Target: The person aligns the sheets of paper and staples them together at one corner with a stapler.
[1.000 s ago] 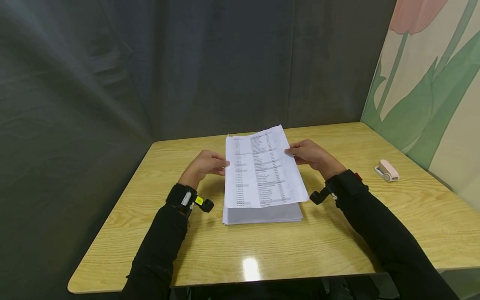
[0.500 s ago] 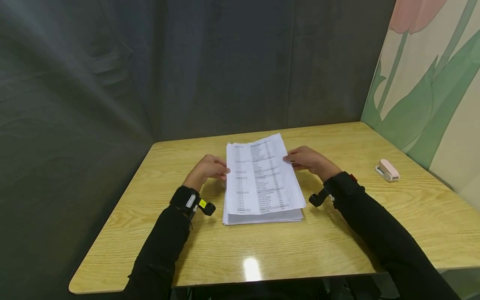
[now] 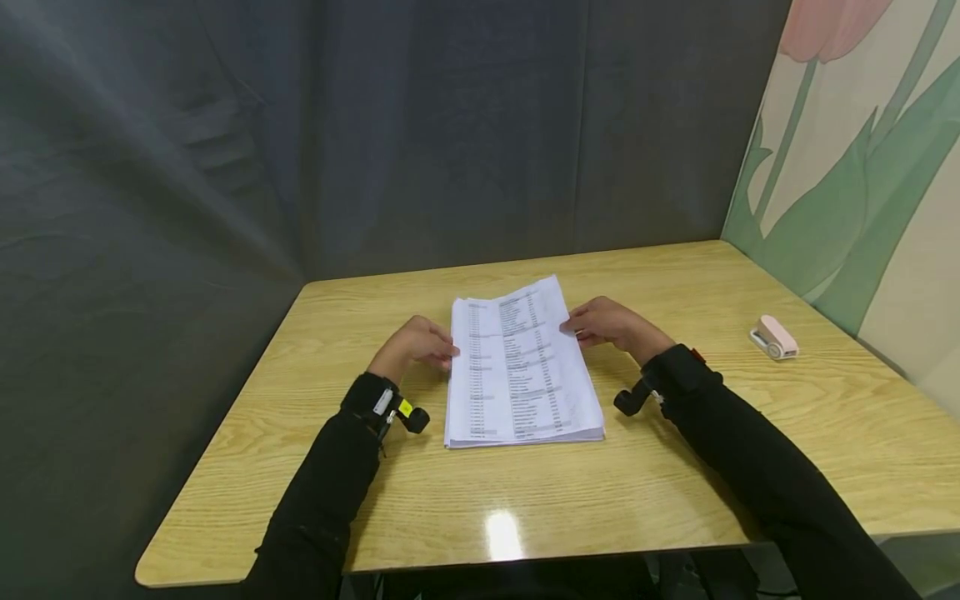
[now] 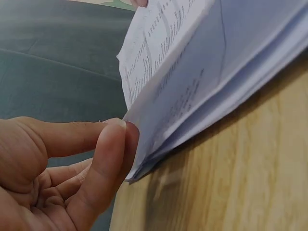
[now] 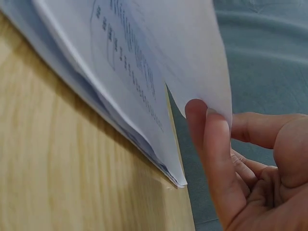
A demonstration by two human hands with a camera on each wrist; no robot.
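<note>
Both hands are working a stack of printed sheets (image 3: 521,371) lying near the middle of the table (image 3: 675,492). The left hand (image 3: 415,346) is pinching the stack's left edge between thumb and forefinger, and the right hand (image 3: 609,323) is pinching the top sheets at the right edge, which are lifting slightly off the pile in the right wrist view. To square the pile well, I judge both hands should be pressing inward evenly and letting the raised sheets settle flat, not creasing the corners. A pink stapler (image 3: 774,338) is lying well apart to the right.
</note>
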